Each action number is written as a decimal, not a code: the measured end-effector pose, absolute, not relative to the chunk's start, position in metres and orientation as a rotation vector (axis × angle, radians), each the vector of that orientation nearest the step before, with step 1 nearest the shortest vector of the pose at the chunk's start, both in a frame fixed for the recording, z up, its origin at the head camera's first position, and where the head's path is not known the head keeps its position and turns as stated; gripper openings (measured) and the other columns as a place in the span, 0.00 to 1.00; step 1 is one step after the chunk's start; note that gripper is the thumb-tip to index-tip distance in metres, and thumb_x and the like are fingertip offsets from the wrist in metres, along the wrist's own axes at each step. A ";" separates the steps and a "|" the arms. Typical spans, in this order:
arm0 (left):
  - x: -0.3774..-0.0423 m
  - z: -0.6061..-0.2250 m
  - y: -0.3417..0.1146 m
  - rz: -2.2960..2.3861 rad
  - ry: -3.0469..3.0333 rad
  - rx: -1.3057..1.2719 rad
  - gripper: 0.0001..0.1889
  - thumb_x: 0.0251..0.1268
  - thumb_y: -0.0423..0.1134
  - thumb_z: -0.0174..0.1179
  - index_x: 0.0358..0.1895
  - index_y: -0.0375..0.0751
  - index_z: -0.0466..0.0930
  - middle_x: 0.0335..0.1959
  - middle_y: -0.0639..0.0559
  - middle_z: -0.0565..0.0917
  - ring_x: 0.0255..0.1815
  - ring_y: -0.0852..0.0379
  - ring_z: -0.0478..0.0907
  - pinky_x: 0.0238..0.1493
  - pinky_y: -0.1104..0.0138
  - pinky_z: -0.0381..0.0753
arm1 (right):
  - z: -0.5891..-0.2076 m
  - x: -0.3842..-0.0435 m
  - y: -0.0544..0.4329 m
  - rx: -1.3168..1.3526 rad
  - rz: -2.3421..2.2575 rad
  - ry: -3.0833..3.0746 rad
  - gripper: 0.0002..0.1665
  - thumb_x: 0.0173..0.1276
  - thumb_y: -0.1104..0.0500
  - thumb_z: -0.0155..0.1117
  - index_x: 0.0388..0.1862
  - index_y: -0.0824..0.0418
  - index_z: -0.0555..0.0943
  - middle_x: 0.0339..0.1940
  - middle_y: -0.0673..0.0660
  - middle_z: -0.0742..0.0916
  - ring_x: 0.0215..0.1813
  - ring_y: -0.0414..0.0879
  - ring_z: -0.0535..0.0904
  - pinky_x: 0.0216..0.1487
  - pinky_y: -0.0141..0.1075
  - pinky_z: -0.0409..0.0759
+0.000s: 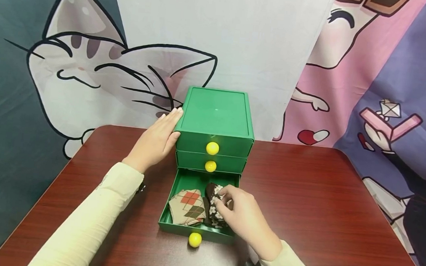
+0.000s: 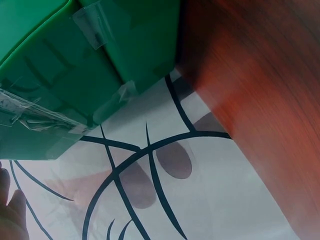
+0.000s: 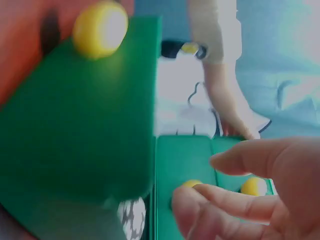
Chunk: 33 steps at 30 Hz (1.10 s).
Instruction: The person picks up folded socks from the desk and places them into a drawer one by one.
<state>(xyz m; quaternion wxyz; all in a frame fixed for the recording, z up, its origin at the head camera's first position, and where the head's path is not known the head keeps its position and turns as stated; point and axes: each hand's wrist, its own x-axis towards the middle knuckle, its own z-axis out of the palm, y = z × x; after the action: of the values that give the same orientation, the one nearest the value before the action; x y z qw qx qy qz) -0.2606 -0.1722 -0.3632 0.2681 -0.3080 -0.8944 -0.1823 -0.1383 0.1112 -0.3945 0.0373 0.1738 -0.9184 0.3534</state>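
Observation:
A green drawer box stands on the table with its bottom drawer pulled out. Inside lies a beige argyle folded cloth, sock-like, on the left. Beside it on the right sits a dark folded cloth with white flowers, partly hidden by my right hand. That hand hovers over the floral cloth, fingers loosely bent; in the right wrist view a gap shows between thumb and fingers, holding nothing. My left hand rests with extended fingers against the box's upper left side.
Two upper drawers are closed, with yellow ball knobs; the bottom drawer's yellow knob points toward me. The reddish-brown table reaches back to a cartoon-printed curtain. Clear tape shows on the box's side.

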 end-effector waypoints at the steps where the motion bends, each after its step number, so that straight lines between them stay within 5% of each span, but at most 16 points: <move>1: -0.261 -0.363 -0.172 -0.490 -2.414 -0.830 0.30 0.80 0.38 0.49 0.78 0.31 0.56 0.78 0.39 0.62 0.79 0.44 0.58 0.80 0.50 0.55 | -0.393 -0.136 0.111 0.558 1.155 -2.801 0.04 0.66 0.63 0.67 0.39 0.59 0.84 0.27 0.43 0.83 0.28 0.36 0.76 0.30 0.31 0.78; 20: -0.262 -0.363 -0.176 -0.453 -2.412 -0.840 0.30 0.79 0.39 0.50 0.78 0.31 0.57 0.78 0.39 0.63 0.79 0.43 0.59 0.79 0.49 0.56 | -0.412 -0.079 0.111 1.045 1.829 -2.702 0.05 0.72 0.62 0.64 0.44 0.60 0.84 0.30 0.42 0.84 0.30 0.29 0.77 0.30 0.27 0.81; 33: -0.260 -0.361 -0.173 -0.473 -2.421 -0.836 0.30 0.80 0.39 0.49 0.78 0.31 0.57 0.78 0.40 0.63 0.80 0.45 0.57 0.80 0.51 0.54 | -0.455 -0.071 0.100 0.553 2.619 -2.799 0.16 0.79 0.56 0.55 0.42 0.69 0.82 0.25 0.55 0.87 0.21 0.38 0.80 0.20 0.23 0.79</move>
<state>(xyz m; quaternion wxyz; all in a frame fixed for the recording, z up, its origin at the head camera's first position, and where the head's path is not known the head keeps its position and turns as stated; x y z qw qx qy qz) -0.2604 -0.1735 -0.3610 0.2652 -0.3095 -0.8962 -0.1750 -0.0709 0.0996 -0.4555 -0.3575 0.1333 -0.6751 0.6315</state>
